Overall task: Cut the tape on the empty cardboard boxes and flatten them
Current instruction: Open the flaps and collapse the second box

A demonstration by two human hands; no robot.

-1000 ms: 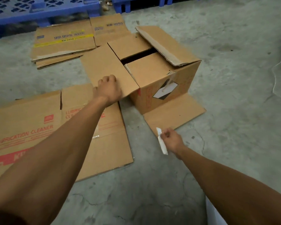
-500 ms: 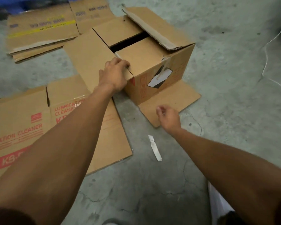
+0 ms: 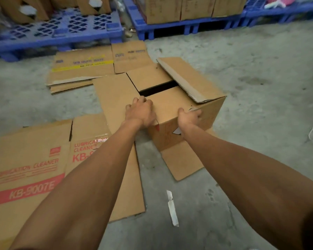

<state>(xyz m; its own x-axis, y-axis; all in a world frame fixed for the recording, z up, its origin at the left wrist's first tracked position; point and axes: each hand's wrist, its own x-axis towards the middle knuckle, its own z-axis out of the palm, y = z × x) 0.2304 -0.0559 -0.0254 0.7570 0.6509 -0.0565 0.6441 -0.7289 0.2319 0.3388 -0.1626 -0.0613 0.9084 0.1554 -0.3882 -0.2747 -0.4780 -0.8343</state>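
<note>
Right hand [image 3: 189,116] has dropped the cutter [image 3: 172,208] — now grips box [image 3: 172,105].

Brown cardboard box [image 3: 172,109] upright on floor, top flaps partly open; flattened boxes [image 3: 31,170] lying alongside.

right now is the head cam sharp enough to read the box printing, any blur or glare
Head view: red print on the near flattened box reads clearly; the far flattened boxes are smeared by blur and unreadable. A glare patch sits on the shiny tape. Wide-angle stretch swells both forearms. Left hand and right hand on the standing box are fairly sharp; lighting is dim and even.
</note>
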